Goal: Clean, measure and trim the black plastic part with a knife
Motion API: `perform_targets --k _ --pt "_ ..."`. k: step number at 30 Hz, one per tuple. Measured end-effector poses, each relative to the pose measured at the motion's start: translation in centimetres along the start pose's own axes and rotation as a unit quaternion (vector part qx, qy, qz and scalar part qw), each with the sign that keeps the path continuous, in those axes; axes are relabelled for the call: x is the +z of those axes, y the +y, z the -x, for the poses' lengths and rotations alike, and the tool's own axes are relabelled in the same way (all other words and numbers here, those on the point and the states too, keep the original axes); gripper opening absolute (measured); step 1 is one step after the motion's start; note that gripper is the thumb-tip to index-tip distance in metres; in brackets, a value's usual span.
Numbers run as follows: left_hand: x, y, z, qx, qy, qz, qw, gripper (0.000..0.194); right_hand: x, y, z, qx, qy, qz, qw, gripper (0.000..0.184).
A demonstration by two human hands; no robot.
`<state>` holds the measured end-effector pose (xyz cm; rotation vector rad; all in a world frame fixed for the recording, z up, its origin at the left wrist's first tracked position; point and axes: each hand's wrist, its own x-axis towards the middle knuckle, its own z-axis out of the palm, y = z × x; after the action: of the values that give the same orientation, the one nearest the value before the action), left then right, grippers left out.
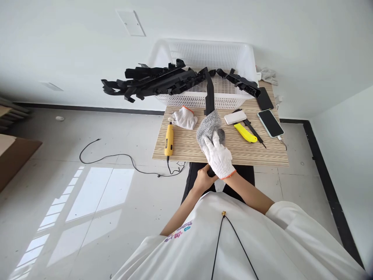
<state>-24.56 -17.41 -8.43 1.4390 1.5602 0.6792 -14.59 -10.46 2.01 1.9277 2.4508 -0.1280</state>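
Observation:
A long black plastic part points away from me across the table, its far end near the basket. My bare left hand is wrapped round its near end, just below the table edge. On my right hand is a white knitted glove with an orange cuff. Its fingers press a grey cloth around the middle of the part, which the cloth hides there. To the left lie a spare white glove and a yellow corded power tool.
A white plastic basket at the back holds several black plastic parts, some jutting over its left side. Right on the table are a yellow utility knife, a white box, calipers and two phones. A cord trails over the floor.

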Motion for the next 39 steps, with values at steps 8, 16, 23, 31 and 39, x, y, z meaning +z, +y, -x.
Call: perform_targets --k 8,16,23,31,39 --pt "0.0 0.0 0.1 -0.006 0.007 -0.011 1.0 0.016 0.0 -0.4 0.5 -0.027 -0.023 0.004 0.999 0.061" --pt "-1.3 -0.6 0.2 0.013 0.018 -0.057 0.998 0.015 -0.5 -3.5 -0.6 0.005 0.002 0.028 1.0 0.062" --pt "-3.0 1.0 0.1 0.063 0.045 -0.164 0.983 0.041 -4.5 -3.7 0.7 -0.004 -0.027 0.028 0.999 0.066" --pt "-3.4 4.0 -4.1 0.149 0.01 -0.229 0.962 0.045 -7.0 -2.3 0.5 0.042 -0.044 -0.017 0.998 0.063" --pt "-2.0 4.0 -4.5 0.208 0.005 -0.246 0.947 0.048 -5.2 -1.0 -1.3 0.028 0.018 -0.029 0.999 0.059"
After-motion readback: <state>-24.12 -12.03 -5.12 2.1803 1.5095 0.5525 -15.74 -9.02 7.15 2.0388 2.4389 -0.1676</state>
